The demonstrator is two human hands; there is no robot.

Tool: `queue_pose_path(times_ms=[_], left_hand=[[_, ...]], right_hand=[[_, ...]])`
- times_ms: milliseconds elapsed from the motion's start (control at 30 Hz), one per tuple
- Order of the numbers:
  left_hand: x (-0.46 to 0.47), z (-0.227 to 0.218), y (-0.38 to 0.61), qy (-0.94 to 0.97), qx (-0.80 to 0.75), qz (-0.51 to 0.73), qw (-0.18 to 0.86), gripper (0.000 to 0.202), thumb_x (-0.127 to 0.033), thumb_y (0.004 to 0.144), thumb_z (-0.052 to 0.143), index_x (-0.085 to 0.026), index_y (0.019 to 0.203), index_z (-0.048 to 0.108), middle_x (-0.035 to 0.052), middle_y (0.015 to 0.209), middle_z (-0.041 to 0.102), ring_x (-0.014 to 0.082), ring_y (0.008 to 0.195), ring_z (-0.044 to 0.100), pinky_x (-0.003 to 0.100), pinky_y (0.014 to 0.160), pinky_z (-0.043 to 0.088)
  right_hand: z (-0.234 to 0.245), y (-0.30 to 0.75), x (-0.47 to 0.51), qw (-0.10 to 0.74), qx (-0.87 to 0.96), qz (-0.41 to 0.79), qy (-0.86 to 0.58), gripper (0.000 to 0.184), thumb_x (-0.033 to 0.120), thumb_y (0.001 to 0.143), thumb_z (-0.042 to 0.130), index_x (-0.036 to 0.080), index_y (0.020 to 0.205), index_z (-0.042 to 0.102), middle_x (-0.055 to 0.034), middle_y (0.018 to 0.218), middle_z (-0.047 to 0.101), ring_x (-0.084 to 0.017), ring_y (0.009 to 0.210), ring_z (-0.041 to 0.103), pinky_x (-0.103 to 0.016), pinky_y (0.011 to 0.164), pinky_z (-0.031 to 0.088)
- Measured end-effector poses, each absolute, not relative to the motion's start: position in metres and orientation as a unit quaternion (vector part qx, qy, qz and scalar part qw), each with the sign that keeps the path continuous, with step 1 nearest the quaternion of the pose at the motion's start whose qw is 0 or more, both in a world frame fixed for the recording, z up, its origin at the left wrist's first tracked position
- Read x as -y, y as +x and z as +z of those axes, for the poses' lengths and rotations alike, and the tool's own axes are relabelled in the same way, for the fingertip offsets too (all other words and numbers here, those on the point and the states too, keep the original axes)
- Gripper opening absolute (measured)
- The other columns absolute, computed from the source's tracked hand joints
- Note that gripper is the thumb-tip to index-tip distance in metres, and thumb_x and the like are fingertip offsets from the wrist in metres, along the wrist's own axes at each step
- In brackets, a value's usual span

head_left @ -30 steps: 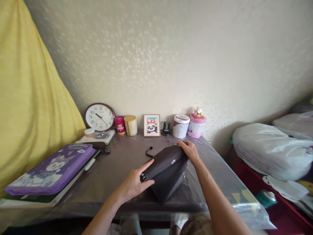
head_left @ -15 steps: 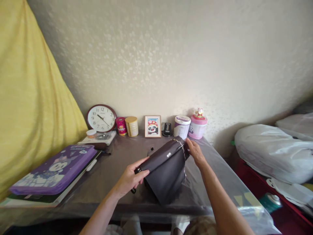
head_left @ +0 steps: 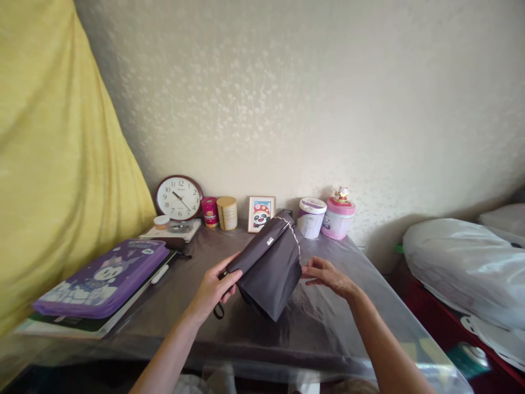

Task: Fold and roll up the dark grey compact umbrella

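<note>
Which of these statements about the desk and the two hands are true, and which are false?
1. The left hand holds the dark folded umbrella at its handle end. True.
2. The right hand is clamped around the umbrella. False: it is open, fingers spread, beside the fabric.
3. A round wall clock leans against the wall at the back of the table. True.
4. The purple cartoon case lies at the right edge of the table. False: it lies on the left, near the yellow curtain.
5. A small framed panda picture stands behind the umbrella. True.
</note>
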State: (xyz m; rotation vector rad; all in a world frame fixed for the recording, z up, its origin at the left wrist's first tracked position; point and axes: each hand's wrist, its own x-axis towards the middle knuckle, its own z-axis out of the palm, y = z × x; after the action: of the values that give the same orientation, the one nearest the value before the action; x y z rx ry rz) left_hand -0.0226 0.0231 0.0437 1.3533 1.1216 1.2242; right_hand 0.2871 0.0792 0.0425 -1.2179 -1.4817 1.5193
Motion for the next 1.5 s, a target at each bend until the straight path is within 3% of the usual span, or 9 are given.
queue_pose_path(times_ms=[167, 367, 633, 967, 1133, 1233, 1333, 1500], left_hand=[[-0.024, 0.043, -0.023, 0.550, -0.455, 0.507, 0.483, 0.065, -0.039, 0.075, 0.056, -0.015, 0.133, 0.037, -0.0061, 0.046, 0.046, 0.0053, 0.036, 0.036, 0.015, 0.033, 0.028], [-0.025, 0.041, -0.024, 0.545, -0.454, 0.512, 0.484, 0.065, -0.040, 0.075, 0.057, -0.015, 0.132, 0.038, -0.0060, 0.046, 0.046, 0.0050, 0.036, 0.036, 0.015, 0.033, 0.027], [-0.029, 0.038, -0.027, 0.531, -0.461, 0.513, 0.493, 0.066, -0.041, 0.073, 0.058, -0.014, 0.131, 0.039, -0.0056, 0.047, 0.047, 0.0055, 0.035, 0.039, 0.015, 0.032, 0.026], [-0.030, 0.036, -0.025, 0.506, -0.483, 0.512, 0.499, 0.064, -0.040, 0.069, 0.063, -0.015, 0.126, 0.045, -0.0050, 0.050, 0.049, 0.0067, 0.037, 0.044, 0.014, 0.030, 0.026], [-0.028, 0.039, -0.023, 0.517, -0.486, 0.491, 0.506, 0.064, -0.042, 0.071, 0.060, -0.015, 0.127, 0.044, -0.0057, 0.044, 0.048, 0.0049, 0.031, 0.038, 0.014, 0.031, 0.024], [-0.026, 0.043, -0.019, 0.520, -0.497, 0.474, 0.508, 0.065, -0.044, 0.072, 0.059, -0.013, 0.127, 0.044, -0.0060, 0.040, 0.048, 0.0043, 0.029, 0.034, 0.014, 0.031, 0.023], [-0.026, 0.041, -0.015, 0.526, -0.516, 0.454, 0.502, 0.065, -0.045, 0.073, 0.057, -0.013, 0.127, 0.044, -0.0058, 0.039, 0.048, 0.0045, 0.028, 0.034, 0.014, 0.031, 0.023], [-0.028, 0.028, -0.009, 0.564, -0.504, 0.421, 0.500, 0.061, -0.051, 0.078, 0.048, -0.015, 0.126, 0.046, -0.0062, 0.040, 0.048, 0.0053, 0.029, 0.034, 0.015, 0.031, 0.026]], right_hand=[[0.042, 0.281, -0.079, 0.356, 0.575, 0.580, -0.454, 0.035, 0.034, 0.059, 0.072, 0.018, 0.072, 0.044, -0.0023, 0.106, 0.055, -0.014, 0.078, 0.060, -0.032, 0.069, 0.050], [0.041, 0.289, -0.080, 0.343, 0.628, 0.565, -0.411, 0.027, 0.028, 0.063, 0.069, 0.020, 0.084, 0.054, 0.0037, 0.072, 0.055, -0.011, 0.068, 0.055, -0.028, 0.069, 0.048], [0.056, 0.297, -0.073, 0.350, 0.731, 0.435, -0.392, 0.026, 0.023, 0.068, 0.064, 0.022, 0.093, 0.062, -0.0008, 0.088, 0.059, -0.016, 0.084, 0.053, -0.031, 0.077, 0.045], [0.071, 0.291, -0.069, 0.407, 0.779, 0.264, -0.397, 0.009, 0.024, 0.072, 0.060, 0.022, 0.078, 0.067, -0.0025, 0.082, 0.053, -0.014, 0.074, 0.052, -0.025, 0.062, 0.045], [0.084, 0.292, -0.062, 0.461, 0.755, 0.244, -0.397, 0.009, 0.028, 0.073, 0.060, 0.022, 0.078, 0.066, -0.0055, 0.108, 0.051, -0.017, 0.087, 0.053, -0.025, 0.062, 0.046], [0.090, 0.288, -0.058, 0.485, 0.727, 0.289, -0.390, 0.013, 0.032, 0.074, 0.059, 0.022, 0.082, 0.064, -0.0059, 0.117, 0.051, -0.015, 0.077, 0.055, -0.027, 0.062, 0.049], [0.093, 0.280, -0.057, 0.506, 0.689, 0.342, -0.390, 0.020, 0.037, 0.075, 0.057, 0.021, 0.086, 0.060, -0.0056, 0.105, 0.059, -0.011, 0.062, 0.056, -0.030, 0.062, 0.051], [0.096, 0.264, -0.062, 0.562, 0.630, 0.372, -0.386, 0.024, 0.040, 0.072, 0.061, 0.019, 0.084, 0.056, -0.0006, 0.075, 0.060, -0.015, 0.066, 0.062, -0.034, 0.071, 0.051]])
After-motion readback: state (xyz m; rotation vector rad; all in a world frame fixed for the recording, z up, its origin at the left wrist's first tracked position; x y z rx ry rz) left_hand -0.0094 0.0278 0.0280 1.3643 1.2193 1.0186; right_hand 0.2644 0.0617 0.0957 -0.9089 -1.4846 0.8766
